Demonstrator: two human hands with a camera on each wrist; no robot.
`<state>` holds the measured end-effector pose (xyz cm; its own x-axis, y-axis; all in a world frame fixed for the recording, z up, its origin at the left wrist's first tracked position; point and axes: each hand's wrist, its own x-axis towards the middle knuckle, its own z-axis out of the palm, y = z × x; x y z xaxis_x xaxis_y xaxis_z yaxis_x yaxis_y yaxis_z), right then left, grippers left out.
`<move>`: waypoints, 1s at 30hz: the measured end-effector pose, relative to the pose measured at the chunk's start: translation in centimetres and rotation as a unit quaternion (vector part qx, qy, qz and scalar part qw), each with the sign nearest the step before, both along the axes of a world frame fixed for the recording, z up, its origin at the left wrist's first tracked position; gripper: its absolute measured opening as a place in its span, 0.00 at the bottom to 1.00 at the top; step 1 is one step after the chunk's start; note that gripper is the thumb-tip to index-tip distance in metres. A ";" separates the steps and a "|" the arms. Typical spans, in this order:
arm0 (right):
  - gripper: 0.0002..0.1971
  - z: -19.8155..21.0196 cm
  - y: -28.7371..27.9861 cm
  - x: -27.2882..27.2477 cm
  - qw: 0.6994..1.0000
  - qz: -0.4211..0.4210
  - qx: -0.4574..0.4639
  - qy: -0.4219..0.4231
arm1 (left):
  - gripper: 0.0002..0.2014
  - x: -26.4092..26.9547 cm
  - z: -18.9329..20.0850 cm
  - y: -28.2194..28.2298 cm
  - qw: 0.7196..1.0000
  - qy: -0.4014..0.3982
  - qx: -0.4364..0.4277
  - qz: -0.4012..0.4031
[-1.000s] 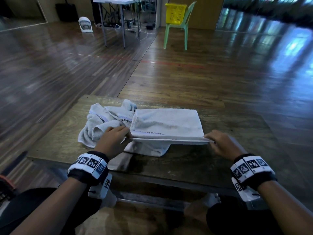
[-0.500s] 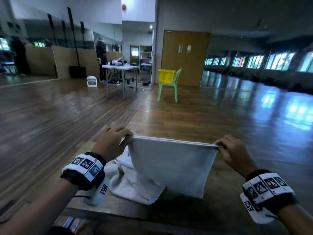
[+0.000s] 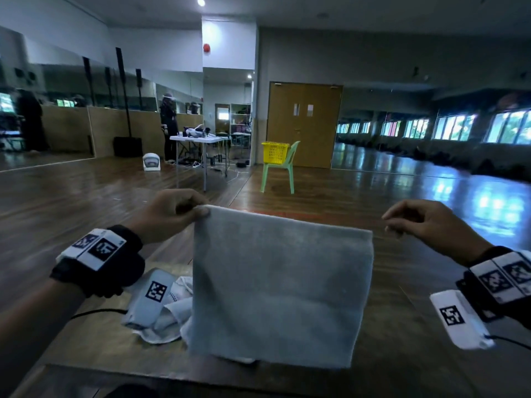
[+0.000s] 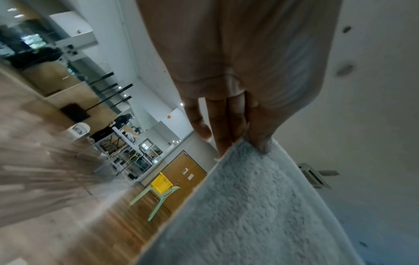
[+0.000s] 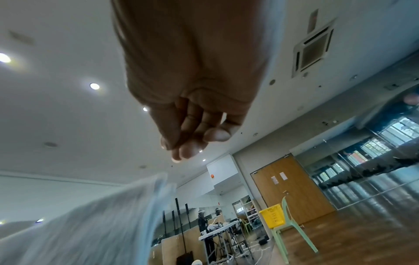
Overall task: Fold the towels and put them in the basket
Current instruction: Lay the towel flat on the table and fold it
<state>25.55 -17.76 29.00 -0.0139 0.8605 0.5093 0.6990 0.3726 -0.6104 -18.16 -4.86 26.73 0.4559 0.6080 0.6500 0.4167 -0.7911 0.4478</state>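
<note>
A folded pale grey towel [image 3: 281, 288] hangs upright over the wooden table [image 3: 402, 357], its lower edge on the tabletop. My left hand [image 3: 198, 211] pinches its top left corner; the left wrist view shows my left hand [image 4: 246, 143] with the thumb on the pile of the towel [image 4: 260, 206]. My right hand [image 3: 386, 222] hovers just right of the towel's free top right corner, fingers loosely bunched and holding nothing. In the right wrist view my right hand [image 5: 181, 148] is above the blurred towel [image 5: 102, 224]. The yellow basket [image 3: 275, 152] sits far off on a green chair [image 3: 283, 173].
A crumpled white towel [image 3: 175, 308] lies on the table under my left wrist. Across the wooden floor stand a white folding table [image 3: 198, 139] with gear and a person beside it. The yellow basket [image 5: 273, 217] is also in the right wrist view.
The towel was lifted off the table by both hands and held up. Now my right hand has let go of its right corner and moved right; the left still holds.
</note>
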 end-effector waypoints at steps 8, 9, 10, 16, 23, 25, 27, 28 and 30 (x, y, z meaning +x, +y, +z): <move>0.04 -4.8 -0.1 -5.1 0.993 0.023 -0.064 -0.100 | 0.02 2.9 -1.3 -2.7 0.993 0.121 -0.016 -0.001; 0.04 -5.4 0.1 -6.2 0.991 0.037 -0.069 -0.112 | 0.03 3.6 -1.5 -3.1 0.991 0.129 -0.016 -0.010; 0.04 -5.9 0.4 -7.3 0.989 0.053 -0.073 -0.117 | 0.06 4.1 -1.7 -3.3 0.990 0.138 -0.016 -0.020; 0.16 -6.8 2.1 -13.3 0.983 0.118 -0.076 -0.115 | 0.09 5.6 -1.9 -4.1 0.990 0.132 -0.028 -0.049; 0.15 -7.5 3.0 -16.7 0.973 0.147 -0.087 -0.157 | 0.04 5.7 -1.3 -4.8 0.992 0.104 -0.028 -0.064; 0.11 -7.9 3.1 -16.6 0.971 0.138 -0.073 -0.181 | 0.04 5.6 -1.5 -4.8 0.994 0.085 -0.027 -0.060; 0.11 -8.5 3.0 -16.1 0.973 0.133 -0.079 -0.172 | 0.04 5.4 -1.7 -4.7 0.997 0.060 -0.019 -0.045; 0.11 -8.7 3.0 -15.7 0.974 0.134 -0.084 -0.164 | 0.05 5.4 -1.7 -4.7 0.998 0.052 -0.006 -0.036; 0.10 -9.3 2.7 -14.8 0.974 0.128 -0.103 -0.154 | 0.05 5.2 -1.7 -4.6 0.999 0.043 0.015 -0.024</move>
